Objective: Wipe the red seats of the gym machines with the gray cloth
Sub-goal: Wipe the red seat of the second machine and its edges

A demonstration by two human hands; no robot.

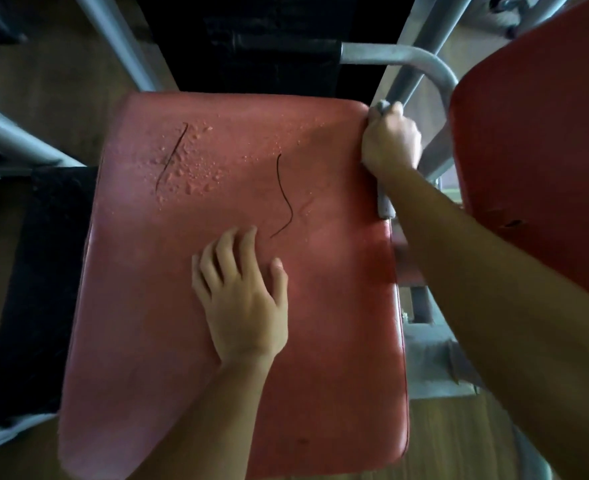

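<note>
The gray cloth (385, 206) sits at the right edge of the red seat (217, 358), bunched into a narrow roll whose long axis runs along that edge, near to far. One end pokes out beyond the knuckles by the far right corner and the other hangs out on the wrist side. The right hand (390, 140) holds it in a tight grip, fingers curled round the roll and pressed against the side of the seat. The seat is a large rounded pad with its long axis pointing away from the person, far edge at the top of the view. Water droplets (189, 168) speckle its far left part, and two thin dark lines (286, 195) mark the surface. The left hand (244, 299) rests near the middle of the seat, its grip wide, fingers spread and lightly bent with the tips touching the pad, holding nothing. A gray metal tube (407, 60) curves behind the right hand, a second red pad (535, 133) stands to the right, and a black pad (37, 271) lies to the left over a wooden floor (44, 81).
</note>
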